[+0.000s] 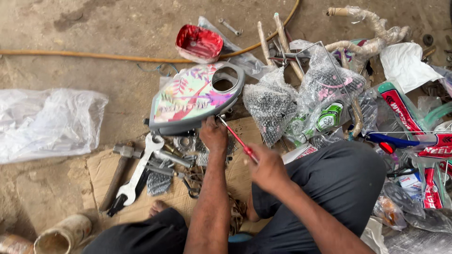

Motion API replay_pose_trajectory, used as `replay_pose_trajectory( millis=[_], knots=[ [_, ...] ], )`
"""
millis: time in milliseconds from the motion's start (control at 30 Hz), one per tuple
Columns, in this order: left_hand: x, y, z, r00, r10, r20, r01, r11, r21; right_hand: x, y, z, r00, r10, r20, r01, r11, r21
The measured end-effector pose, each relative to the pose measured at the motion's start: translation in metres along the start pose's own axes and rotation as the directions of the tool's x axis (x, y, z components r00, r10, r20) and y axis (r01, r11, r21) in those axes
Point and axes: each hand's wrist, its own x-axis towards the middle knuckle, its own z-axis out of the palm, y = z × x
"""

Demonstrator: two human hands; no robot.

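A colourful leaf-shaped bicycle chain cover point(193, 96) with a round hole lies on the ground in front of me. My left hand point(213, 134) grips its near grey edge. My right hand point(267, 167) is closed on a red-handled screwdriver point(238, 139), whose tip points at the cover's edge just beside my left hand. Below the cover sits a heap of metal parts and tools on a sheet of cardboard point(101, 171).
A large spanner point(140, 170) and a hammer point(117, 174) lie on the cardboard. A red tin point(199, 43), an orange hose point(94, 56), a clear plastic sheet point(47, 122) and bagged bicycle parts point(301, 103) surround me. My dark-trousered knees point(339, 183) flank the work.
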Motion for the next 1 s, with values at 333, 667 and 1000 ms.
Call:
replay_pose_trajectory(
  millis=[333,667,1000],
  knots=[
    [-0.002,-0.003,-0.011,1.000,-0.002,0.031,0.001,0.999,0.045,-0.014,-0.009,0.010,0.980,0.198,0.004,-0.194,0.956,0.220],
    [-0.002,0.000,-0.017,1.000,-0.016,-0.017,0.016,1.000,0.025,-0.009,0.008,0.003,0.869,-0.493,-0.031,0.403,0.744,-0.533],
    [0.000,0.003,-0.023,0.998,-0.062,-0.022,0.062,0.998,0.033,-0.013,-0.020,0.004,0.984,-0.168,-0.054,0.151,0.958,-0.245]
  ],
)
